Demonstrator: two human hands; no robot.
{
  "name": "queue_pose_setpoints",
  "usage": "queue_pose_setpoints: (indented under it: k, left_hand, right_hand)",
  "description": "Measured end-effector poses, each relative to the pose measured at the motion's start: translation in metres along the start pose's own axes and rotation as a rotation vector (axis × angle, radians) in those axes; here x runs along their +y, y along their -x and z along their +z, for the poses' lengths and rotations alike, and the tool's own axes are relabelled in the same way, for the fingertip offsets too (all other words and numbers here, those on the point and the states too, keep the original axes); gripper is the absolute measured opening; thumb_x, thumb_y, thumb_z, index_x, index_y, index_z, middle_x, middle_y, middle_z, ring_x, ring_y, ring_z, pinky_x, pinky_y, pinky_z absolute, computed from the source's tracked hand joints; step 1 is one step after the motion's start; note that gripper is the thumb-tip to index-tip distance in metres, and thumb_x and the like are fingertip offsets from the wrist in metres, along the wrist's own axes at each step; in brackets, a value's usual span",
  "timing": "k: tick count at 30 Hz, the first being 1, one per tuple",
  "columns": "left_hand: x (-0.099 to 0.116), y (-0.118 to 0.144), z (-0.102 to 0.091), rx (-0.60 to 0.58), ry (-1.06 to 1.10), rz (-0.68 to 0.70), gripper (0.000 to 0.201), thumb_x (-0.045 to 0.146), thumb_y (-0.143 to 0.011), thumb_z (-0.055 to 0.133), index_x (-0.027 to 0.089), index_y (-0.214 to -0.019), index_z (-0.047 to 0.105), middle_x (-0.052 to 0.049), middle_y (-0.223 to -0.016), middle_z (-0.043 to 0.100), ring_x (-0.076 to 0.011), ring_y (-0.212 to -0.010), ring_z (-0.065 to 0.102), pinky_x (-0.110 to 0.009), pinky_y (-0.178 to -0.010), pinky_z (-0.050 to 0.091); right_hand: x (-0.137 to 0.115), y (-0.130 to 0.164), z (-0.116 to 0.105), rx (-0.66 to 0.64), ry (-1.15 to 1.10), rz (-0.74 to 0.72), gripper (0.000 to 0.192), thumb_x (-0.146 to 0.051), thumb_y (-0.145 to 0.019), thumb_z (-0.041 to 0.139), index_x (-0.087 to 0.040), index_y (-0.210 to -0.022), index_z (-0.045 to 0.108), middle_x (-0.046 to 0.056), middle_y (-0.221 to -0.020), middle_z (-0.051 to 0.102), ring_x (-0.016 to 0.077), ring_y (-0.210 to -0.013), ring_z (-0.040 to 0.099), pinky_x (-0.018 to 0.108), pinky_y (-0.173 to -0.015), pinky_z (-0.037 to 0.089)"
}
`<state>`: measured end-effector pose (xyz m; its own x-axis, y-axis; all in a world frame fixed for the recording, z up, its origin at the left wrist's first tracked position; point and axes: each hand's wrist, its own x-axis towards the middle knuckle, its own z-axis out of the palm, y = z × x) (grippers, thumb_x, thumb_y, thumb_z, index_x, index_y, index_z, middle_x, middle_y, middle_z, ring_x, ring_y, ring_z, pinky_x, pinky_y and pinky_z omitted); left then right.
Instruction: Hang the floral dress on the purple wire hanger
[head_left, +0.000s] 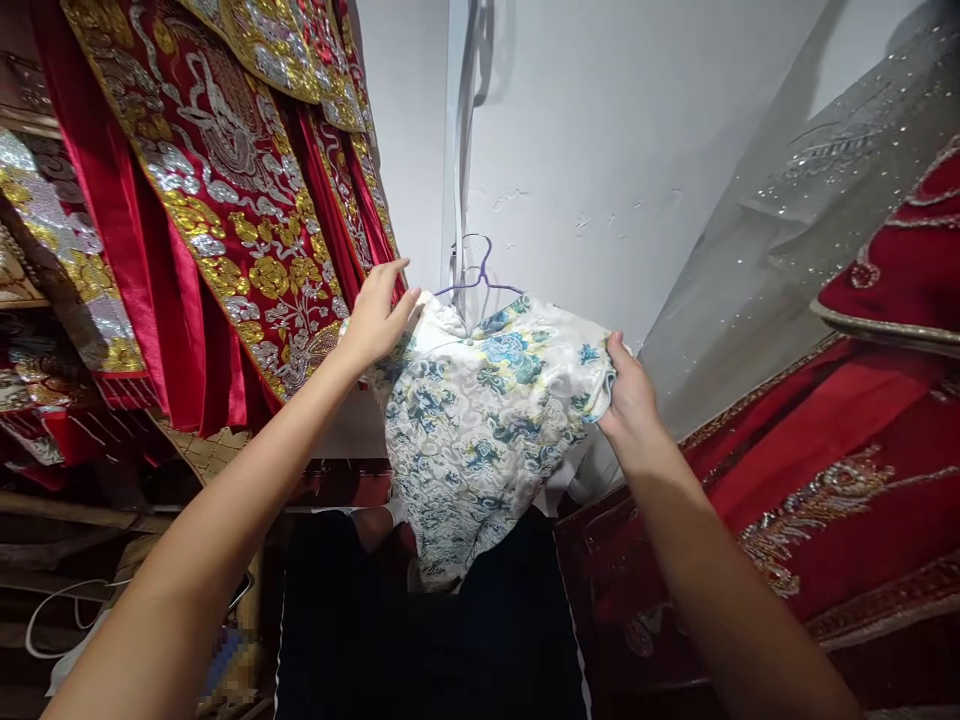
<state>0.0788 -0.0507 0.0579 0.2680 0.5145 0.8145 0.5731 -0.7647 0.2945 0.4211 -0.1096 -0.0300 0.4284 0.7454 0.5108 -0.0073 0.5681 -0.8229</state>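
Garment: a white floral dress [480, 420] with blue, green and yellow blossoms hangs in front of me on a thin purple wire hanger [480, 275]; the hanger hook rises against the white wall [600, 150]; the dress falls from its shoulders down to a dark, black fabric [427, 640] at the bottom edge of my view.

Left hand: my left hand [375, 320] rests on the dress's left shoulder, just below the hanger's arm; the fingers lie curved over the cloth with the thumb underneath; I read it as a light grasp on the shoulder fabric, though how firmly it closes I cannot tell.

Right hand: my right hand [630, 395] pinches the dress's right sleeve edge; the thumb lies on top and the fingers are tucked behind the cloth, so it is clenched on the fabric.

Left side: red embroidered robes [225, 200] with gold and silver flower work hang close beside the dress; my left fingertips sit just beside their lower hem.

Right side: a grey sheer sequinned fabric [810, 210] slants down from the upper right corner; below it lies a red beaded gown [840, 470] with gold trim, near my right forearm.

Lower left: a white cable [52, 610] loops near the bottom left corner, well apart from the dress.
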Motion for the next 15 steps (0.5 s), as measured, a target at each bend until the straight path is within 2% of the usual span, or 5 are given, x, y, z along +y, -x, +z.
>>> queue_pose_setpoints:
  k: [4,7,11,13,15]
  left_hand:
    - [0.005,0.016,-0.013,-0.009,-0.106,0.008,0.052,0.052,-0.099,0.044,0.020,-0.140,0.049,-0.016,-0.143,0.052,-0.0300,-0.133,0.046,-0.049,-0.114,0.035]
    - [0.012,0.027,-0.022,-0.052,-0.115,0.043,0.052,0.052,-0.099,0.045,0.023,-0.141,0.048,-0.014,-0.145,0.050,-0.0302,-0.135,0.044,-0.050,-0.115,0.033]
    - [0.021,0.033,-0.028,-0.115,-0.034,0.021,0.057,0.051,-0.097,0.048,0.024,-0.147,0.042,-0.014,-0.149,0.048,-0.0294,-0.134,0.045,-0.048,-0.112,0.037]
    - [0.022,0.033,-0.027,-0.138,0.026,-0.019,0.061,0.051,-0.095,0.052,0.023,-0.148,0.041,-0.015,-0.145,0.051,-0.0283,-0.128,0.051,-0.044,-0.105,0.043]
    - [0.021,0.034,-0.024,-0.169,0.057,-0.053,0.058,0.051,-0.092,0.058,0.020,-0.140,0.050,-0.014,-0.133,0.060,-0.0267,-0.116,0.058,-0.039,-0.095,0.048]
  right_hand:
    - [-0.012,0.015,0.011,0.074,-0.244,0.202,0.048,-0.061,-0.085,0.067,-0.022,-0.115,0.064,0.009,-0.113,0.071,0.0240,-0.098,0.072,0.037,-0.077,0.065]
    - [-0.028,0.033,0.031,0.039,-0.335,0.231,0.047,-0.059,-0.091,0.059,-0.021,-0.118,0.064,0.010,-0.119,0.069,0.0233,-0.101,0.070,0.035,-0.077,0.064]
    - [-0.041,0.085,0.048,0.125,-0.248,0.147,0.044,-0.054,-0.094,0.058,-0.021,-0.123,0.061,0.009,-0.116,0.068,0.0213,-0.099,0.070,0.031,-0.077,0.062]
    - [-0.041,0.120,0.047,-0.047,-0.092,0.080,0.042,-0.049,-0.096,0.057,-0.022,-0.128,0.059,0.007,-0.108,0.069,0.0201,-0.095,0.069,0.029,-0.075,0.060]
    - [-0.040,0.151,0.044,-0.347,0.065,-0.011,0.039,-0.043,-0.098,0.055,-0.023,-0.131,0.057,0.007,-0.106,0.069,0.0192,-0.092,0.068,0.029,-0.076,0.059]
